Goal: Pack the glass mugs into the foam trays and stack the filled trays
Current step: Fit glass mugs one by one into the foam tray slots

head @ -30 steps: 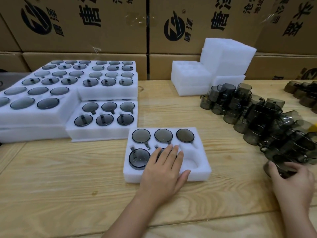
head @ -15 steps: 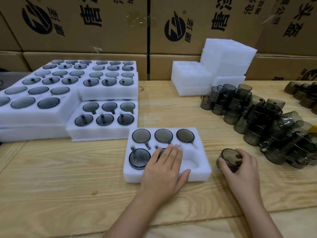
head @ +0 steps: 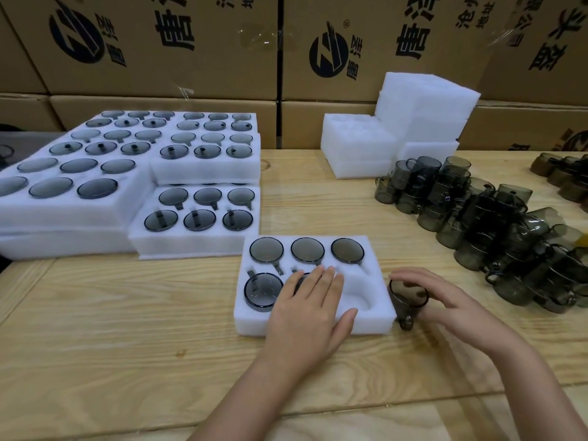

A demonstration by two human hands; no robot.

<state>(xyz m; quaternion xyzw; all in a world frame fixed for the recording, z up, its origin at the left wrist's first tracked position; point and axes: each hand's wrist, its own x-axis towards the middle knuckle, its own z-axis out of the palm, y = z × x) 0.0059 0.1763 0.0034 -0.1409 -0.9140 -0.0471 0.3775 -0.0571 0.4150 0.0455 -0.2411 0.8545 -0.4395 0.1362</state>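
Note:
A white foam tray (head: 378, 316) lies on the wooden table in front of me. Smoky glass mugs fill its three back pockets and the front left pocket (head: 263, 292). My left hand (head: 310, 308) rests flat on the tray, its fingers covering the front middle pocket. The front right pocket (head: 358, 299) holds nothing. My right hand (head: 445, 300) grips a smoky glass mug (head: 407, 300) at the tray's right edge, tilted, handle pointing down toward the table.
Filled foam trays (head: 197, 173) are stacked at the left. Unfilled foam trays (head: 356, 144) and foam blocks stand at the back centre. A heap of loose mugs (head: 490, 224) lies on the right. Cardboard boxes (head: 159, 43) line the back.
My right hand has carried a mug from the heap on the right leftward to the tray's right edge. My left hand has stayed on the tray.

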